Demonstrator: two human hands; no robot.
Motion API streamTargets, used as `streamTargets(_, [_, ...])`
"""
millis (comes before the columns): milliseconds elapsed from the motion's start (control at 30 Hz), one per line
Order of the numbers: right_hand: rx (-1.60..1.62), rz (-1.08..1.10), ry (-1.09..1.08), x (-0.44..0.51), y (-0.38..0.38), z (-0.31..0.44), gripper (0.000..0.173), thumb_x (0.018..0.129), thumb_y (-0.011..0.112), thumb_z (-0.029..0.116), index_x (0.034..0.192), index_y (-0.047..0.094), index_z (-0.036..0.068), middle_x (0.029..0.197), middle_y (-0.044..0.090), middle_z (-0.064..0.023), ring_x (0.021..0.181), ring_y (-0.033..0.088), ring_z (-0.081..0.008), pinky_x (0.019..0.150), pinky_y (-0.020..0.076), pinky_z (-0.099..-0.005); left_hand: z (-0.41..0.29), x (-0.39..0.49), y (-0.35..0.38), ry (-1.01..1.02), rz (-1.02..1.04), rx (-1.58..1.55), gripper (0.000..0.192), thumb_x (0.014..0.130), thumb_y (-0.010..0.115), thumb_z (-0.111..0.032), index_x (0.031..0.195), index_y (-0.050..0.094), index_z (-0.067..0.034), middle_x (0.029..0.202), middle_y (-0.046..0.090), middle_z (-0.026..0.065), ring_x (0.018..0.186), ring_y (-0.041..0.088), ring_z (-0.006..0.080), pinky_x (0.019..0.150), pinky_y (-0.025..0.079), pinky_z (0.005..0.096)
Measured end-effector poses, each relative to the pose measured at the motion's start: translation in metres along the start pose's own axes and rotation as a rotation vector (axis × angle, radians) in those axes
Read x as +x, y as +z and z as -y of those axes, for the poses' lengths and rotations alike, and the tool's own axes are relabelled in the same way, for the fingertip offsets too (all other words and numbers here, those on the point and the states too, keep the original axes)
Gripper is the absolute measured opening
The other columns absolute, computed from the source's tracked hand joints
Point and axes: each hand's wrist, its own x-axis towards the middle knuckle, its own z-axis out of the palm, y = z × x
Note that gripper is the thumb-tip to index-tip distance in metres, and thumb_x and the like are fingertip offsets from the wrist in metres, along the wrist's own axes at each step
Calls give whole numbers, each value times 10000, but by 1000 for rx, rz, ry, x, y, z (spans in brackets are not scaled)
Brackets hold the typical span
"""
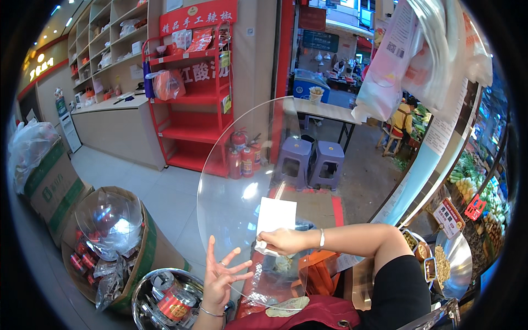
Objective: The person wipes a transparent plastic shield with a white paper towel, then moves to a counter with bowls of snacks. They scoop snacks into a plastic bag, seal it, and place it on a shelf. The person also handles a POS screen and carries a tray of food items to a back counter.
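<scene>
A large clear plastic sheet (231,198) with a curved edge stands upright in front of me. My right hand (284,242) is closed on a crumpled white tissue (264,248), right at a blank white rectangle (277,214) on the sheet. My left hand (225,274) has its fingers spread, at the sheet's lower left edge; the edge passes by the palm, and whether it rests there I cannot tell. Below the sheet lies a red glossy surface (252,288). I wear a dark red apron (330,311).
At lower left are a carton (154,243) of red cans and clear plastic, and a metal basin (138,295) with jars. Red shelves (187,123), fire extinguishers (247,161) and purple stools (293,159) stand ahead. Food trays (431,268) are right; plastic bags (387,70) hang above. A person (402,117) sits outside.
</scene>
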Motion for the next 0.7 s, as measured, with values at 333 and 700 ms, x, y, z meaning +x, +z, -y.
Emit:
streamTargets(333, [48,-1011,189,75,-125,-41,411,724,530,-75,1102,416,36,860,535,-185,764,567,-341,636,464,-398,16,17,17,-85,120,100,1035,566,414,127,1419,-2,-285,1238,383,289,1033,520,472,794,501,537])
streamTargets(700, [-227,-399,263,9,-116,-90,241,778,545,51,1017,514,53,947,586,-140,879,589,-301,719,489,-363,-8,15,1,59,-71,80,967,564,388,58,1424,21,-192,1189,423,326,933,558,495,685,551,513])
